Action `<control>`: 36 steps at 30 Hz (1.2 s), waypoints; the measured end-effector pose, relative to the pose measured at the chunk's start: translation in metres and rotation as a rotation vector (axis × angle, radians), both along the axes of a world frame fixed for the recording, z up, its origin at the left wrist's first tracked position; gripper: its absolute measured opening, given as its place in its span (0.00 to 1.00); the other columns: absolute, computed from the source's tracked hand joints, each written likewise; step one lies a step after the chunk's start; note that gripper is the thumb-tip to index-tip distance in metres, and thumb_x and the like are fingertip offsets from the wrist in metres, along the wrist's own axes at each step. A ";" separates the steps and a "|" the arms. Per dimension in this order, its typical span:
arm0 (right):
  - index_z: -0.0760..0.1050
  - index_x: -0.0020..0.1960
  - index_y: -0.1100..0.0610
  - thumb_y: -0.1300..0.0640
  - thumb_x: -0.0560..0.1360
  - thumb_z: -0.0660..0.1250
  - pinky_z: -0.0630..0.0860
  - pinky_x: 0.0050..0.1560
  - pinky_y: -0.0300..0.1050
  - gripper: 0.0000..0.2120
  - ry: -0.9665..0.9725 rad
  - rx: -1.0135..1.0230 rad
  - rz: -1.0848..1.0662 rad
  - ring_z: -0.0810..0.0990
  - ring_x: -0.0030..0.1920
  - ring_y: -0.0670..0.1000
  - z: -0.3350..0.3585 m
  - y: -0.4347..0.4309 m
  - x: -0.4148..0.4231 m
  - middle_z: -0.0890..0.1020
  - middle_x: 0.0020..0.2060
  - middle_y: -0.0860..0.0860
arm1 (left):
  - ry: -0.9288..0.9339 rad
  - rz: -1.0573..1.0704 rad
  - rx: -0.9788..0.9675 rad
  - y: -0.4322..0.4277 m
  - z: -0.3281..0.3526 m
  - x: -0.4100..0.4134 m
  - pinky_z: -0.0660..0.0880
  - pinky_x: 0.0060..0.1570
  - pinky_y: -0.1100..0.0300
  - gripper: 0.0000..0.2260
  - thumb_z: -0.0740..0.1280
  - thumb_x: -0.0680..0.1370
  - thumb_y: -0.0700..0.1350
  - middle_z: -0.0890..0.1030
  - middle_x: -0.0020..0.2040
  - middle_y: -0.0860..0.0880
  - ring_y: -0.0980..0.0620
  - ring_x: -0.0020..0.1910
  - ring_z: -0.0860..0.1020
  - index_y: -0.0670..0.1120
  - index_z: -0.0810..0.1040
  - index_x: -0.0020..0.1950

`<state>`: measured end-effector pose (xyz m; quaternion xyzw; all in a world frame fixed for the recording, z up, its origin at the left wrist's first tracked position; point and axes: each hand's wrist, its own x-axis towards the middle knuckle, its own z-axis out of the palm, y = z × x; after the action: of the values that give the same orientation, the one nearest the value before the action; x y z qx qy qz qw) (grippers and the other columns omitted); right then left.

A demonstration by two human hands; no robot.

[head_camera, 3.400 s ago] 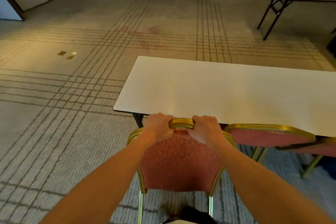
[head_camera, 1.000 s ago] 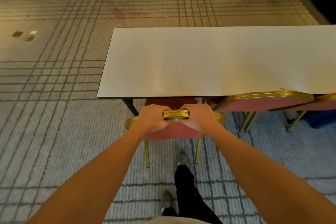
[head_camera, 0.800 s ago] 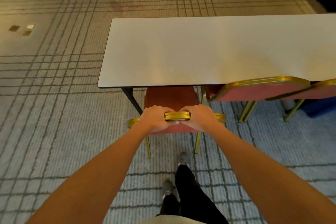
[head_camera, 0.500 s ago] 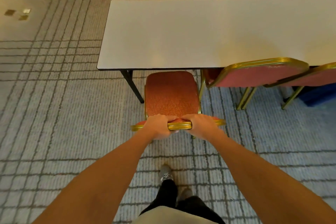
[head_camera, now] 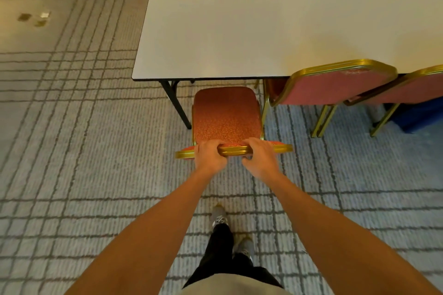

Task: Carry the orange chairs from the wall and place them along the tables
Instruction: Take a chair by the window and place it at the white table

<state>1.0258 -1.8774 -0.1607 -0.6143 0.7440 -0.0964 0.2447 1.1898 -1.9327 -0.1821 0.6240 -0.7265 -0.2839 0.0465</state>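
Note:
An orange chair (head_camera: 226, 117) with a gold frame stands on the carpet at the left end of the white table (head_camera: 263, 33), its seat front just under the table edge. My left hand (head_camera: 209, 157) and my right hand (head_camera: 260, 157) both grip the gold top rail of its backrest, side by side. Two more orange chairs (head_camera: 333, 86) (head_camera: 417, 90) stand along the same table edge to the right, backs toward me.
A black table leg (head_camera: 176, 103) slants down left of the held chair. A blue object (head_camera: 422, 112) lies on the floor at the right. My feet (head_camera: 219, 217) stand on the lined carpet behind the chair. Small metal floor plates (head_camera: 36, 18) sit far left.
The chair has been lowered and now stands on the floor at the table edge, its seat in full view. My head has tilted down. Both hands have stayed on the backrest rail.

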 end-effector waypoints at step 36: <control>0.74 0.57 0.62 0.50 0.79 0.64 0.81 0.54 0.56 0.15 -1.423 0.241 -1.225 0.81 0.48 0.60 -0.025 -0.098 0.000 0.80 0.49 0.61 | 1.289 1.282 0.715 -0.071 -0.007 -0.063 0.76 0.48 0.47 0.08 0.63 0.83 0.44 0.77 0.48 0.39 0.42 0.44 0.79 0.40 0.71 0.56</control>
<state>1.0263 -1.9752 -0.1856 0.1154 0.6182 -0.4826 0.6096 1.1271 -2.0039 -0.1889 0.6032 0.0445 -0.6952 0.3883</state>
